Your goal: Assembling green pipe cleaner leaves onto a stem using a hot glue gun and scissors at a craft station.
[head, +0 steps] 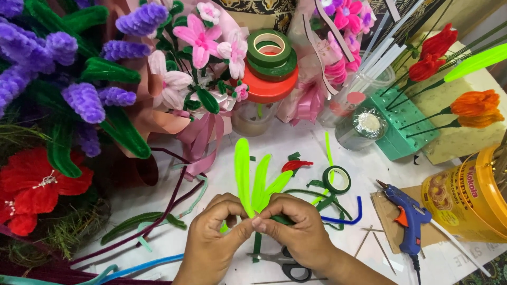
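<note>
Both hands meet low in the middle of the view over a white table. My left hand and my right hand pinch the base of a bunch of lime-green pipe-cleaner leaves that fan upward. A dark green stem runs down from between the fingers. Black-handled scissors lie just under my right hand.
A blue glue gun rests on cardboard at right, beside a yellow tub. A small green tape roll, a blue pipe cleaner and scraps lie ahead. Stacked tape rolls, pipe-cleaner bouquets and a green foam block with flowers fill the back.
</note>
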